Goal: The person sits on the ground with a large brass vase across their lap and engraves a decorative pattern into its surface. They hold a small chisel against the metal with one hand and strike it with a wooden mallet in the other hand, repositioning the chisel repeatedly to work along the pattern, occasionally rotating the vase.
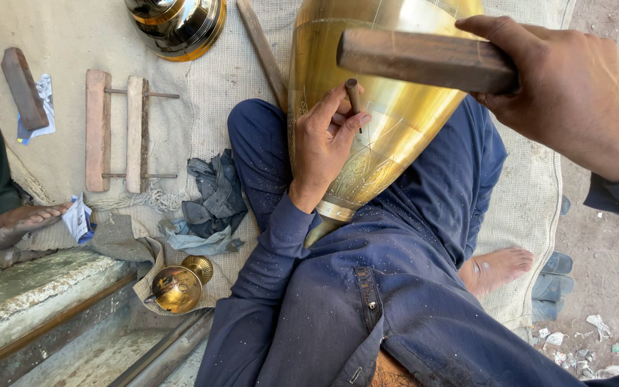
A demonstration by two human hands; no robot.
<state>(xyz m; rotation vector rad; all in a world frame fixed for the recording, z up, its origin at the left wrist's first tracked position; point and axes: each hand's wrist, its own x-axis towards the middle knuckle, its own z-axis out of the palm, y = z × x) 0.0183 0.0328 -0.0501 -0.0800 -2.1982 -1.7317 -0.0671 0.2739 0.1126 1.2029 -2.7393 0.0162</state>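
Two hands, two tools: my left hand (326,143) pinches a short metal punch (352,94) between thumb and fingers, its tip set against the large brass vase (388,107) that lies tilted across my lap, while my right hand (564,89) is closed firmly round a wooden mallet block (424,59) held above the punch. Near the narrow neck of the vase a band of fine engraved pattern already shows, and faint guide lines run further up the body where the metal is plain and shiny, so I judge the lower decoration largely cut and much of the upper surface not yet worked. I sit cross-legged on a pale woven mat (531,186) spread over dusty ground, metal specks scattered on my blue clothes. Beside me lie a crumpled grey rag (209,190), a small wooden frame (120,132), a little brass pot (177,287) and another polished brass piece (177,25). Another person's bare foot (19,222) rests at the left.
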